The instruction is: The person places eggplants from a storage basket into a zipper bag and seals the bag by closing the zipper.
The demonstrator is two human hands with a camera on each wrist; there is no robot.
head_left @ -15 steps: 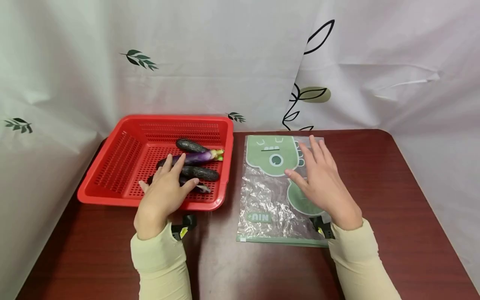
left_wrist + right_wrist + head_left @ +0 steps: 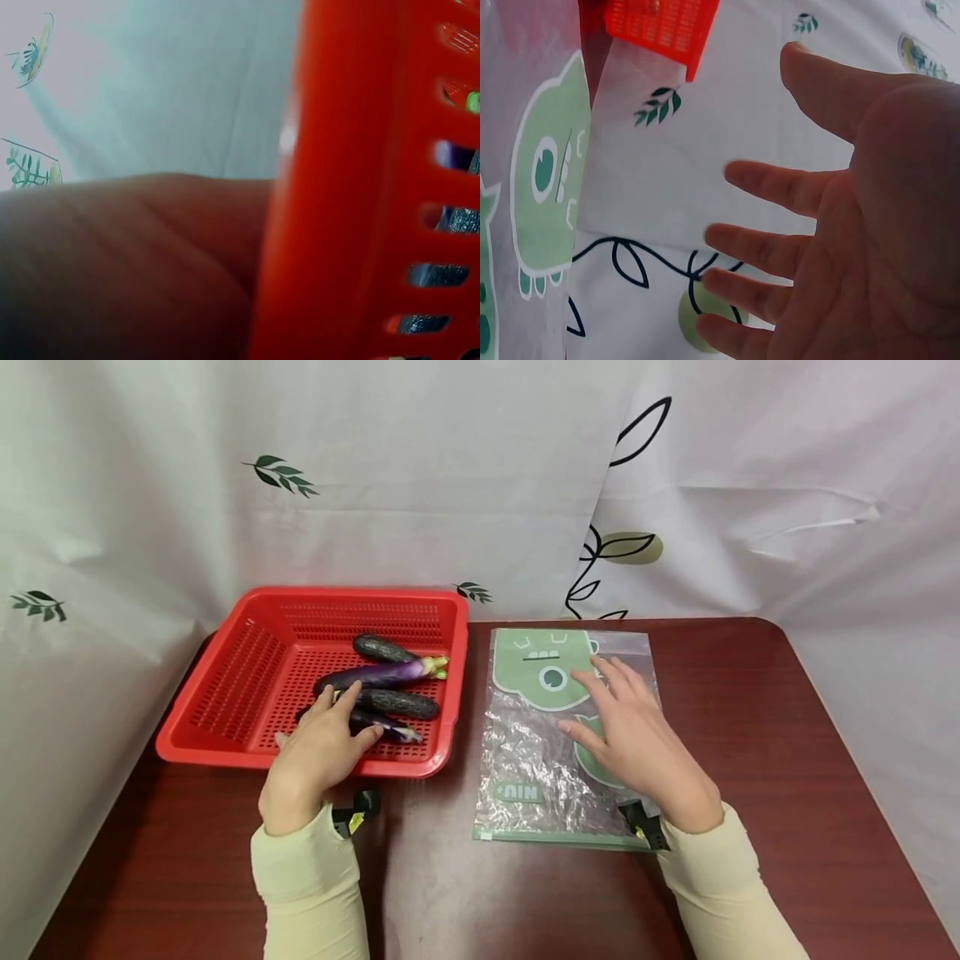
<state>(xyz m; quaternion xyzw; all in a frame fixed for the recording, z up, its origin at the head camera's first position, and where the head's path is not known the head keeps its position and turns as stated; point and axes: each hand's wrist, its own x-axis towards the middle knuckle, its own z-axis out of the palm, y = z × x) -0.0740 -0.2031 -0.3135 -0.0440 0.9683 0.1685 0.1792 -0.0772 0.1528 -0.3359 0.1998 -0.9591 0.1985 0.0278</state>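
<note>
My left hand (image 2: pixel 318 756) hovers over the front rim of a red plastic basket (image 2: pixel 210 758), fingers spread and holding nothing. Inside the basket lie a purple eggplant (image 2: pixel 390 675) with a green stem and several dark, long vegetables (image 2: pixel 397 703). The fingertips overlap the nearest ones in the head view. In the left wrist view the basket wall (image 2: pixel 345 180) stands right beside the hand. Over a clear zip bag (image 2: pixel 517 743) with green cartoon prints, my right hand (image 2: pixel 645 743) is spread too, with nothing in it. Its palm and forearm cover part of the bag's right side.
Both things rest on a dark red-brown wooden table (image 2: pixel 765 735). A white curtain (image 2: pixel 375 543) with leaf prints hangs behind the table and along its sides. The bag's green zip edge (image 2: pixel 562 839) faces the front, with a white slider at its left end.
My left hand has drawn back slightly toward the front left. The fingers of my right hand have come down and a little nearer. The basket and the bag stay in place.
</note>
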